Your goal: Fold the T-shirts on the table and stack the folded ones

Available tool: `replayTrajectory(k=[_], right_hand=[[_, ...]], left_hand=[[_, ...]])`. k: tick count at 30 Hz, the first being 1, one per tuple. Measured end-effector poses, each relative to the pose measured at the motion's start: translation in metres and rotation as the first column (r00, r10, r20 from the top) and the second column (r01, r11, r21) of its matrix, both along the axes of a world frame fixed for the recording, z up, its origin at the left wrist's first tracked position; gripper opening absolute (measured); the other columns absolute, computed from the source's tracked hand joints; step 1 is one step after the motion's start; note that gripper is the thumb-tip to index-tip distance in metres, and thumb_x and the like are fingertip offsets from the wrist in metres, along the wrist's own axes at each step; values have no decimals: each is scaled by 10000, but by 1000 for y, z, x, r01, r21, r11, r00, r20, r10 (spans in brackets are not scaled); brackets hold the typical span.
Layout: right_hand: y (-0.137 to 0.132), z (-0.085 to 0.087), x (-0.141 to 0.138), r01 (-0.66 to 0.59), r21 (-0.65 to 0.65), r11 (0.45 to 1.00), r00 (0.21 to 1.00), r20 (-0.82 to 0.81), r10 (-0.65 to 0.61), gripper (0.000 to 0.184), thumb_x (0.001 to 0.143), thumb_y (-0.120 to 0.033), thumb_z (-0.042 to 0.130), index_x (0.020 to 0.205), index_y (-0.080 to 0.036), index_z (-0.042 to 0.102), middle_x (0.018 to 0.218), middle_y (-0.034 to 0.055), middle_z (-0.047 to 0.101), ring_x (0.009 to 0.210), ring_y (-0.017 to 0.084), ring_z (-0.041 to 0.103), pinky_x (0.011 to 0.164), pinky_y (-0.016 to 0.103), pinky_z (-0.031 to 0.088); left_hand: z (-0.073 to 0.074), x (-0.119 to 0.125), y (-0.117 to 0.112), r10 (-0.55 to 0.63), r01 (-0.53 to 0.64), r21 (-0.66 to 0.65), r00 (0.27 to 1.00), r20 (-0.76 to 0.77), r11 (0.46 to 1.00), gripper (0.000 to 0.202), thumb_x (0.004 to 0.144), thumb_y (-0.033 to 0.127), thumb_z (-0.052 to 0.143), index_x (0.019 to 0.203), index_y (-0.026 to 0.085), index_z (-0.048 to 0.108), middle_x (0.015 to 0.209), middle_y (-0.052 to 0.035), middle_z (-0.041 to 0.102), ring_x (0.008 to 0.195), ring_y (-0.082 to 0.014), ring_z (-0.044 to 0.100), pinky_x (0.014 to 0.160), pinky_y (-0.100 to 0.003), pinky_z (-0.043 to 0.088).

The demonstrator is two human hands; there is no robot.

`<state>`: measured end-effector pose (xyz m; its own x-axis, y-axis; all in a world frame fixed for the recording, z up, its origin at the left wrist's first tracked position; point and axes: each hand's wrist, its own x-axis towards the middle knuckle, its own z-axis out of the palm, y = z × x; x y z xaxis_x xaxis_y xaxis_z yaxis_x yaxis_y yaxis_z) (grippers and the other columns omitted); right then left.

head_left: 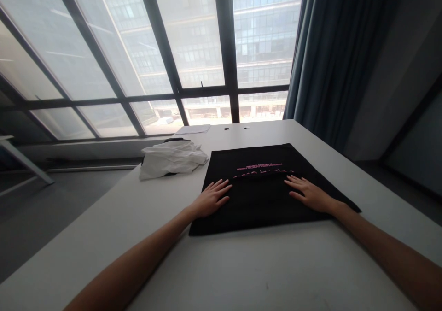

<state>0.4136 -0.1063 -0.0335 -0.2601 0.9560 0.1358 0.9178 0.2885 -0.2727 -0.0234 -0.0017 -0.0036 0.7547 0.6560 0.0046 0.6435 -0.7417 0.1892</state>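
A black garment with pink lettering lies folded flat on a white table. My left hand rests flat on its left edge, fingers stretched out and slightly apart. My right hand lies flat on the right part of the garment, fingers spread toward the middle. Neither hand grips anything; both press palm-down on the cloth. A fold runs across the garment between the two hands, just below the lettering.
A crumpled white cloth sits on the table to the left of the black garment, over something dark. A sheet of paper lies at the far edge. Large windows stand behind the table and a dark curtain hangs at right.
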Motion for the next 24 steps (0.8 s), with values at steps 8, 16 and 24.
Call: replayTrajectory(k=[8, 16, 24], right_hand=[[-17, 25, -37, -58, 270, 961, 998, 47, 46, 464, 1003, -334, 429, 1445, -254, 545, 1557, 68, 433, 1474, 286, 337, 1224, 562, 218], [-40, 19, -95, -315, -51, 948, 946, -97, 309, 593, 1004, -489, 476, 1560, -370, 309, 1652, 4, 202, 1524, 271, 192, 1243, 543, 132], [-38, 22, -93, -300, -78, 951, 949, -124, 289, 599, 1002, -487, 485, 1560, -346, 319, 1653, 22, 188, 1529, 263, 165, 1250, 521, 99]], left_hand=[[20, 30, -44, -202, 205, -22, 975, 88, 979, 565, 1052, 548, 343, 1584, 375, 267, 1659, 21, 198, 1541, -252, 129, 1251, -501, 101], [7, 48, -75, -348, 352, -69, 935, 71, 933, 602, 1018, 562, 436, 1576, 428, 252, 1657, 33, 174, 1532, -310, 140, 1238, -561, 88], [10, 46, -72, -344, 346, -64, 938, 50, 936, 605, 1019, 558, 437, 1577, 427, 246, 1658, 33, 159, 1531, -307, 143, 1237, -562, 111]])
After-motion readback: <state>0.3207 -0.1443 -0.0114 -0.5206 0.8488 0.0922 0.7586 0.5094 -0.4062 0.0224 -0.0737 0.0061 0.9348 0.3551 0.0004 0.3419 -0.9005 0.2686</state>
